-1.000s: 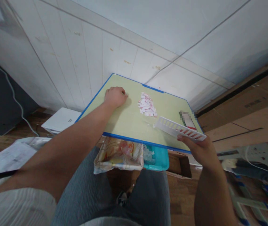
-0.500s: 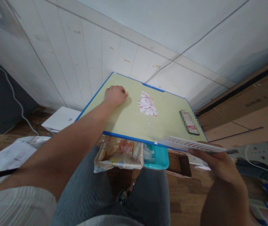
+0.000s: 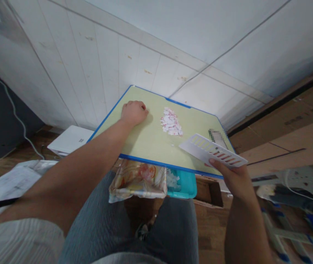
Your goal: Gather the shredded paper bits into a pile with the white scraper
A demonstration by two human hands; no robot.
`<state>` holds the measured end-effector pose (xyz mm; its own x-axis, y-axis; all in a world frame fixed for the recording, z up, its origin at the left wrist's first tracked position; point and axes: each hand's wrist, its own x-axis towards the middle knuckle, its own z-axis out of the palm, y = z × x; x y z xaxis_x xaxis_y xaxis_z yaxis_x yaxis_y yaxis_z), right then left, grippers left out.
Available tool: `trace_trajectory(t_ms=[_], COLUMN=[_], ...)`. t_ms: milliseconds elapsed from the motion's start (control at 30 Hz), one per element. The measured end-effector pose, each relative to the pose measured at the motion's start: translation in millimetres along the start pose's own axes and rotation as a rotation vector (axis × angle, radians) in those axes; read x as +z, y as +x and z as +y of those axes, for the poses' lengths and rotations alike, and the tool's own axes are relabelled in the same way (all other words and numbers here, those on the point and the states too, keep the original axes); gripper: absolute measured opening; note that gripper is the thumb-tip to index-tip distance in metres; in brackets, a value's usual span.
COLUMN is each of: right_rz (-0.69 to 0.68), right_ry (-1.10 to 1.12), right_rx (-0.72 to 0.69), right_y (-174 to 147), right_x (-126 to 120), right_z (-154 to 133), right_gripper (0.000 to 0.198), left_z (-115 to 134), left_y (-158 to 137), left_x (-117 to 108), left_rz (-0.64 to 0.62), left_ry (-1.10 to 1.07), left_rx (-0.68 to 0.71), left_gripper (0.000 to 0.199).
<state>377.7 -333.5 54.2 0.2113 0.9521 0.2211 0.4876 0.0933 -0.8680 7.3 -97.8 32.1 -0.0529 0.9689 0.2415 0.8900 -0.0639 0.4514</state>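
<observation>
My left hand (image 3: 134,112) rests on the yellow-green tabletop (image 3: 145,137) with its fingers curled in; whether anything is inside them is hidden. To its right lies a pile of small white and pink slips (image 3: 171,121). In my right hand (image 3: 235,176) is a thin white slotted plate (image 3: 200,153), pinched by its near right edge with the thumb on top. It is tilted above the right front of the table. Behind the plate, partly covered, lies a phone (image 3: 217,138), blurred out in part.
Under the front edge hang a cloth-lined bin (image 3: 137,192) and a turquoise tray (image 3: 191,185) with whitish bits. A cardboard box (image 3: 214,194) is beside them. A white panelled wall (image 3: 104,55) stands behind, cartons (image 3: 291,135) at right. Papers (image 3: 13,181) lie at left.
My right hand has raised the slotted plate from the table's front edge and moved it left and inward, over part of the phone. My left hand has stayed put.
</observation>
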Motion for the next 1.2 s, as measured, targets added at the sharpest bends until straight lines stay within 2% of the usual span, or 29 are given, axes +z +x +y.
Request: trace_trajectory(t_ms=[267,533,700,900,1000,1200], right_rz=[0.003,-0.058,-0.071,-0.153,-0.201,-0.200], right_ry=[0.012,0.010,0.009,0.008,0.012,0.013], right_rx=[-0.030,-0.034,-0.008,-0.011,-0.013,-0.032], right_y=[1,-10,-16,-19,-20,-21], right_x=[28,29,31,31,32,35], right_z=[1,-4,-9,-12,-16,-31], right_gripper=[0.036,0.026,0.025,0.024,0.026,0.035], left_z=[0,-2,-2,1,1,-1], left_y=[0,1,1,-1,-1,1], left_x=[-1,1,1,-2,-3,-1], left_rz=[-0.009,0.001,0.002,-0.013,-0.015,-0.008], left_ry=[-0.013,-0.007,-0.023,-0.027,-0.039,-0.012], left_rx=[-0.004,-0.005,-0.001,-0.017,-0.019,-0.007], left_gripper=[0.041,0.041,0.041,0.041,0.041,0.041])
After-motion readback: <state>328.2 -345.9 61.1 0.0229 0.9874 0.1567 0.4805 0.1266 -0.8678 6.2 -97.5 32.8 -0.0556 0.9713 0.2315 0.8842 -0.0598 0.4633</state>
